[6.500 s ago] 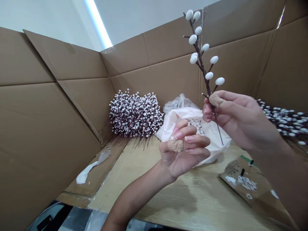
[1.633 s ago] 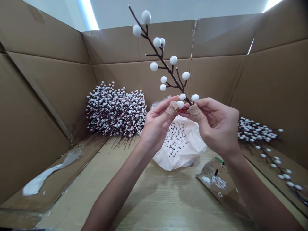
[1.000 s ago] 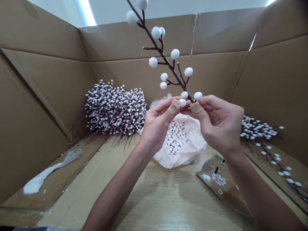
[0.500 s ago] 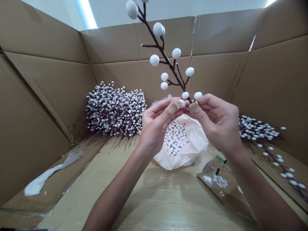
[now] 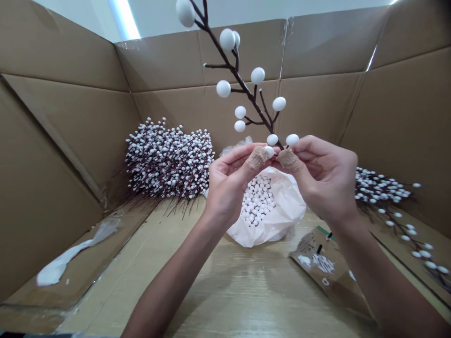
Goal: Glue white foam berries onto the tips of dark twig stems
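Note:
My right hand [image 5: 319, 171] pinches the lower end of a dark brown berry branch [image 5: 252, 98], which leans up and to the left with white berries on most of its twigs. A few twig ends are bare. Between the thumb and fingers of my left hand [image 5: 234, 180] is a white berry [image 5: 269, 151], held right by the branch's lower part; I cannot tell if it sits on a twig. Tan tape wraps both thumbs. Below the hands stands an open white plastic bag [image 5: 287, 211] full of loose white berries [image 5: 257, 202].
A big pile of berry branches [image 5: 169, 162] lies at the back left, a smaller pile [image 5: 380, 185] on the right. A cardboard piece with white glue-like smears [image 5: 324, 263] lies front right. White plastic film [image 5: 77, 256] rests at left. Cardboard walls [image 5: 211, 61] surround the table.
Both hands hold nearly the same pose. The left hand and its berry have shifted slightly right, closer to the branch; the branch tip has swung a little left and nearer.

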Motion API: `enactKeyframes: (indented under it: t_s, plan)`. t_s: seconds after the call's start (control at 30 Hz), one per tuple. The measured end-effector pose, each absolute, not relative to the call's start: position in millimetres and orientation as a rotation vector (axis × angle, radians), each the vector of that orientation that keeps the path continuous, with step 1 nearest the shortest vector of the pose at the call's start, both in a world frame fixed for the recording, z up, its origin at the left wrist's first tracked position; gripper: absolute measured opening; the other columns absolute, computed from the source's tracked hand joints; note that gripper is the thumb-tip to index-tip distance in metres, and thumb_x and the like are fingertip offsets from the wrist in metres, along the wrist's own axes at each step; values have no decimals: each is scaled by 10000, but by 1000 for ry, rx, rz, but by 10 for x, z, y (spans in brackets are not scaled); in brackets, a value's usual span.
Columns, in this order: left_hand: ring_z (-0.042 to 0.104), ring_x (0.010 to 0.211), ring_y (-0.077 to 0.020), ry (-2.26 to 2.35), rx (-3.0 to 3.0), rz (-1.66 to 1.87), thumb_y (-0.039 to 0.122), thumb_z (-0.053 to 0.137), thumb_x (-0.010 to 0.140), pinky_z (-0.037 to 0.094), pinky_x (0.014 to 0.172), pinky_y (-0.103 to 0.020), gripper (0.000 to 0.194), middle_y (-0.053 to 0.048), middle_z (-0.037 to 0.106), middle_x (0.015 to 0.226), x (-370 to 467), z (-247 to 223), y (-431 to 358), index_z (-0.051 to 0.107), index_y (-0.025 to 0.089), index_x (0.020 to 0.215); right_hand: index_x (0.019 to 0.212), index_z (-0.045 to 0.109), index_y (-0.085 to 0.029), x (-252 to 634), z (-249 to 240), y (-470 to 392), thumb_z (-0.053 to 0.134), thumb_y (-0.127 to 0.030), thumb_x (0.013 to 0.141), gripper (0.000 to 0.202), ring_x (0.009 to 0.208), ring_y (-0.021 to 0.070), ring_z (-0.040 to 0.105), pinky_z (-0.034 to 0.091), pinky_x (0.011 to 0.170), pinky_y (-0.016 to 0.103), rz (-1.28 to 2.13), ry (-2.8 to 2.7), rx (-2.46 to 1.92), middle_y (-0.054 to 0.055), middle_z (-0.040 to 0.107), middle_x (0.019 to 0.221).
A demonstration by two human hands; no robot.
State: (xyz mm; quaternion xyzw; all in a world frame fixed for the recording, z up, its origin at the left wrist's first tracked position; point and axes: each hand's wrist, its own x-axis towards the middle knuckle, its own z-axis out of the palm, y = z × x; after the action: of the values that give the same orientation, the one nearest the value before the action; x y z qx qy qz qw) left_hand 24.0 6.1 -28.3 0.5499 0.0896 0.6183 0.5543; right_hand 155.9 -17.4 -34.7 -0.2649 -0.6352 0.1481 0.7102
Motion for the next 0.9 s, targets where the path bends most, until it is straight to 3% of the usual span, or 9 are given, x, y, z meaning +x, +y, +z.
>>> enactKeyframes:
  t_s: [0.4,0.67,0.9]
  plan:
    - [713,820,-147,197,1310,1471,208,779,694,570,817,-260,99,5,759,819,256,-314,85,747,217,788,745,648,-200,1547,-355,-182,692,-301,806,126,653,134,667,580,613,251,295,-1386,-637,4,687,719]
    - [712,841,-171,256,1307,1465,220,802,659,567,830,-289,145,-14,758,825,264,-306,74,740,199,788,751,652,-203,1560,-358,-182,674,-258,823,93,661,132,680,585,619,241,295,-1389,-654,1,699,719]
    - [705,862,-176,293,1316,1493,227,811,645,550,865,-311,153,-18,753,846,279,-320,73,734,192,772,751,655,-199,1565,-369,-157,706,-330,792,146,639,135,674,597,640,269,323,-1377,-656,2,697,714]
